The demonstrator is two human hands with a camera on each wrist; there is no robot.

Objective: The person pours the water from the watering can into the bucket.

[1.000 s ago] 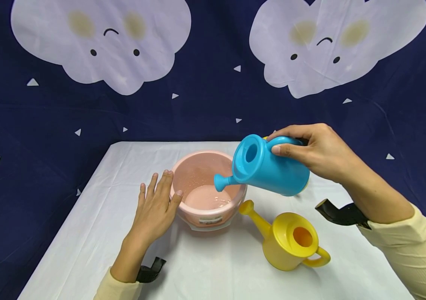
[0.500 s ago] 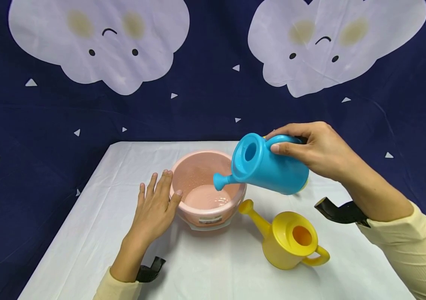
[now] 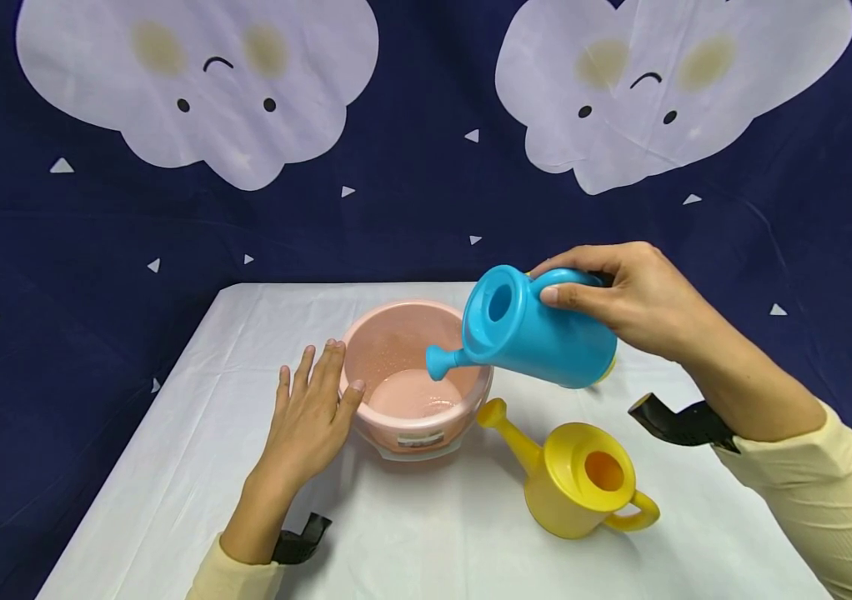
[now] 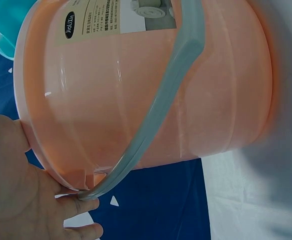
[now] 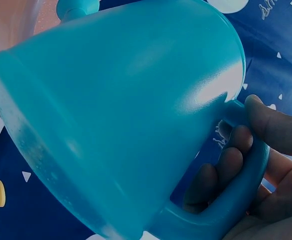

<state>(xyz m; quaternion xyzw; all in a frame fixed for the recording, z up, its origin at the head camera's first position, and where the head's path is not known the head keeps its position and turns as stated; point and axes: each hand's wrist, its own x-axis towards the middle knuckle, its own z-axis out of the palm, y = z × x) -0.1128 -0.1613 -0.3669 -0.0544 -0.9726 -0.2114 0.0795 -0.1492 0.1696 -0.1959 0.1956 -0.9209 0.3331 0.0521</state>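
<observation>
My right hand (image 3: 639,304) grips the handle of a blue watering can (image 3: 546,333), fingers curled through it in the right wrist view. The can is tipped left, its short spout (image 3: 443,362) over the mouth of a pink bucket (image 3: 418,437). Droplets and a wet glint show inside the bucket; no stream from the spout can be made out. My left hand (image 3: 313,412) rests its extended fingers against the bucket's left rim. In the left wrist view, the bucket's grey handle (image 4: 153,120) hangs down its side near those fingertips.
A yellow watering can (image 3: 572,492) stands at front right, spout pointing toward the bucket. Another yellow thing (image 3: 608,370) is mostly hidden behind the blue can. White cloth (image 3: 193,467) covers the table; a dark blue backdrop (image 3: 426,225) hangs behind.
The glints on the bucket's bottom look different. Both hands and the blue watering can stay almost where they were.
</observation>
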